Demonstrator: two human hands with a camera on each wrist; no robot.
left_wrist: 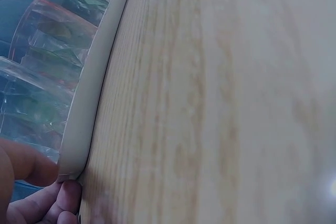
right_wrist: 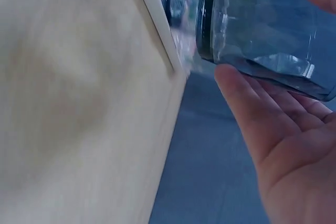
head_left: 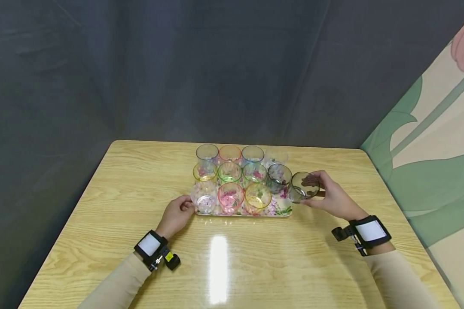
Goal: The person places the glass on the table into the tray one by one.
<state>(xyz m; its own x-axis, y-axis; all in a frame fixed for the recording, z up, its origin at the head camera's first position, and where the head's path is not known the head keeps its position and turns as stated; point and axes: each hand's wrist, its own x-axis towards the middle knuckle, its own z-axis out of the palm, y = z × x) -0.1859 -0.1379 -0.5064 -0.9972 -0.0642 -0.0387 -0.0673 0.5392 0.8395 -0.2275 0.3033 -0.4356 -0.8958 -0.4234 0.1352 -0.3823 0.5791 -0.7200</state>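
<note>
My right hand [head_left: 334, 198] grips a smoky dark tumbler [head_left: 298, 192] at the right edge of a floral tray [head_left: 284, 209]. In the right wrist view this see-through tumbler [right_wrist: 262, 30] lies between thumb and fingers, its base clear of the tray rim [right_wrist: 157, 19]. My left hand [head_left: 175, 216] pinches the tray's near left corner; in the left wrist view, thumb and fingers meet on the pale rim [left_wrist: 79, 124]. Tinted tumblers stand in rows on the tray, among them a red-rimmed one [head_left: 230, 199], a yellow one [head_left: 258, 199] and a dark grey one [head_left: 279, 180].
The tray lies on a wood-grain table [head_left: 139, 180] near its far edge. A dark curtain [head_left: 216, 77] hangs behind, and a leaf-patterned cloth [head_left: 441, 171] is on the right. A clear tumbler [head_left: 276, 158] stands at the tray's back right.
</note>
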